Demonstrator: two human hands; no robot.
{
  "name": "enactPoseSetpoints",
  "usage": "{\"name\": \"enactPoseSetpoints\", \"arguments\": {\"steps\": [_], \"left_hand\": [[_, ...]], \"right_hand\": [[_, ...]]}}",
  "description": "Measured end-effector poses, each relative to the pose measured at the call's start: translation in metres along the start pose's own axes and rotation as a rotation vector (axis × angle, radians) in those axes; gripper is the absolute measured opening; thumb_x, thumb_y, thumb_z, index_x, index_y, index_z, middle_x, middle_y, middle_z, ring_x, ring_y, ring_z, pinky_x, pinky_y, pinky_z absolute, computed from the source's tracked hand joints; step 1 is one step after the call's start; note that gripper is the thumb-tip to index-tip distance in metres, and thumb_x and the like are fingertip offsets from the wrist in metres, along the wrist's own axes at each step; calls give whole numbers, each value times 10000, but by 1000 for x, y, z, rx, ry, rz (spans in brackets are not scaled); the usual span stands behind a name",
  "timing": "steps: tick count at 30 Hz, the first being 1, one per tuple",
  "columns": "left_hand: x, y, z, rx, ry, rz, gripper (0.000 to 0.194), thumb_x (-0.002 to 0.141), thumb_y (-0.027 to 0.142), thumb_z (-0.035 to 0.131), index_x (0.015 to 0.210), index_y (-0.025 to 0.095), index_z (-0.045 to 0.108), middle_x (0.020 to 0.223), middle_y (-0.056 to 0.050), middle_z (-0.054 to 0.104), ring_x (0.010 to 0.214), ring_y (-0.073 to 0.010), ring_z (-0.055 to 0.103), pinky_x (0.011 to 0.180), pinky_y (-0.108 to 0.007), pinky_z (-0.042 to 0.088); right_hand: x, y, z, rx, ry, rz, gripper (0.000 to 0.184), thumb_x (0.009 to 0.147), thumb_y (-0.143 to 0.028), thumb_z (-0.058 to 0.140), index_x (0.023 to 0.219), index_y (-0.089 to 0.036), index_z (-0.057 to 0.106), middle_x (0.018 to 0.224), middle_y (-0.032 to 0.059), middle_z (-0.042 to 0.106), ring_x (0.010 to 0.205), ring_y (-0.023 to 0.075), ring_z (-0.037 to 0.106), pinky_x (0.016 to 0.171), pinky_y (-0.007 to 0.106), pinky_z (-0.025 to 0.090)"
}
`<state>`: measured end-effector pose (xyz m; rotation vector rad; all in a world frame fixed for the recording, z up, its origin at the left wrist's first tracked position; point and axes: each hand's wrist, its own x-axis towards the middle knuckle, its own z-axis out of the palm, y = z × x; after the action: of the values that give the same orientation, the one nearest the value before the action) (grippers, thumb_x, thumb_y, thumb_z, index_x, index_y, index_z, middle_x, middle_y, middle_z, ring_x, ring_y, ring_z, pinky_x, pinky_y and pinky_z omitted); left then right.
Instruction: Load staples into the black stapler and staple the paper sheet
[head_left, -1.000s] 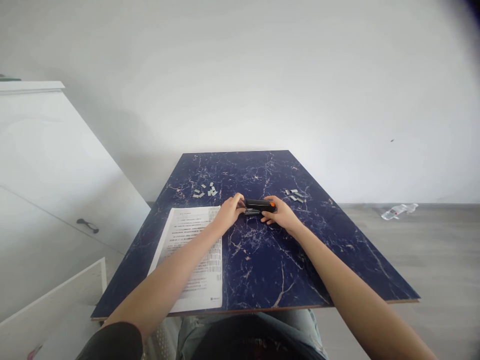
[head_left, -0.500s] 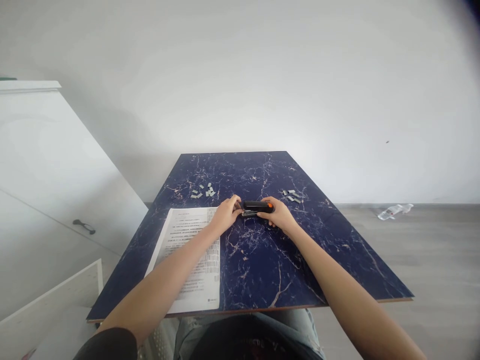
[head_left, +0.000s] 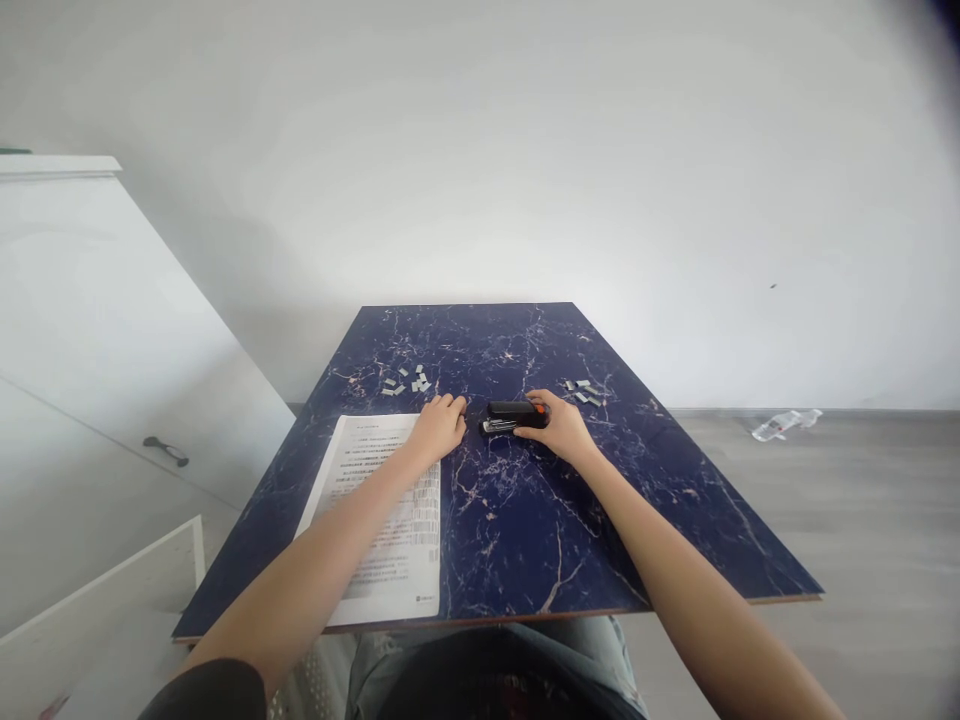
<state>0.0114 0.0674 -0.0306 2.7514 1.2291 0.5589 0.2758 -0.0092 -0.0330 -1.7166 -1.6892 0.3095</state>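
Observation:
My right hand grips a black stapler with an orange patch at its rear. The stapler lies on its base on the blue marbled table, its front pointing left and a metal part showing between top and base. To its left, apart from it, my left hand rests with fingers curled down at the upper right corner of the printed sheets. Whatever those fingers may hold is hidden. The left forearm covers part of the print.
Small grey staple strips lie in two loose groups, a left pile and a right pile. A white cabinet stands at the left, and clear plastic packaging lies on the floor to the right.
My left hand has moved left, away from the stapler's front, to the corner of the sheets. My right hand and the stapler have stayed nearly in place.

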Motion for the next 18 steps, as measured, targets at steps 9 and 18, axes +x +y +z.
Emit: {"name": "enactPoseSetpoints", "arguments": {"steps": [9,18], "left_hand": [[-1,-2,3,38,-28,5,190,949,176,452,1083,201,584,1016,-107,608,954,-276,565,842,-400,444],[-2,0,1,65,-57,-8,180,958,184,427,1075,202,563,1045,-105,603,969,-278,553,864,-412,431]], "right_hand": [[4,-6,-3,115,-85,-94,376,687,-353,824,1034,-249,725,931,2,742,856,214,674,854,344,500],[-19,-20,-36,49,-3,134,311,612,-439,832,769,-213,687,701,-5,682,630,181,597,596,278,402]]}}
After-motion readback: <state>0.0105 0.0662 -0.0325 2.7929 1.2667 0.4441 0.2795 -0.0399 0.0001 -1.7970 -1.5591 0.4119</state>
